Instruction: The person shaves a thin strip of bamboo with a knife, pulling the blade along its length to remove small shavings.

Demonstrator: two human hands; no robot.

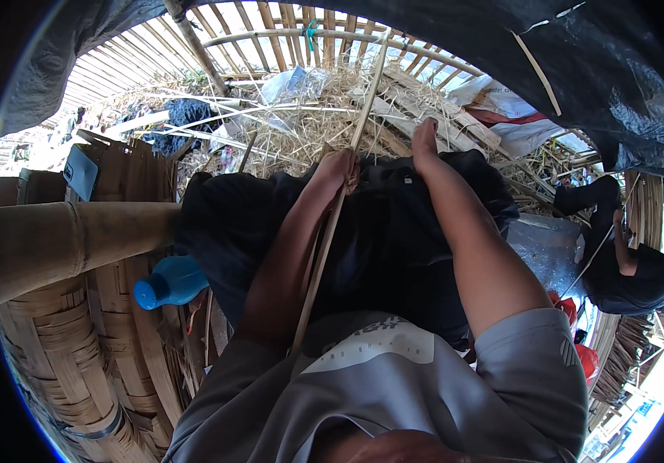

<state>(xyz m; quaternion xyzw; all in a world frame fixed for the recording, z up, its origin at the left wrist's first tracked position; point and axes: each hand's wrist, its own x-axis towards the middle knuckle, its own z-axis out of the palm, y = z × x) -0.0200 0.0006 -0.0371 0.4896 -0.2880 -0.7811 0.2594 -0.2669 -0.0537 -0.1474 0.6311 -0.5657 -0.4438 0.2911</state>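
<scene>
A long, thin bamboo strip (363, 116) slants from the upper middle down toward my chest. My left hand (337, 170) is closed around it, above my dark-clad lap. Part of the strip's lower length runs alongside my left forearm. My right hand (425, 144) is held out beyond my right knee, apart from the strip. It shows nearly edge-on, with its fingers stretched forward and nothing visible in them. Past both hands lies a heap of pale bamboo shavings (309, 127).
A thick bamboo pole (77, 239) juts in from the left, above a blue bottle (174, 282) and woven bamboo panels (54, 339). Split boards (432, 116) lie among the shavings. Another person (625, 270) sits at the right, holding a thin strip. Dark sheeting (486, 38) hangs overhead.
</scene>
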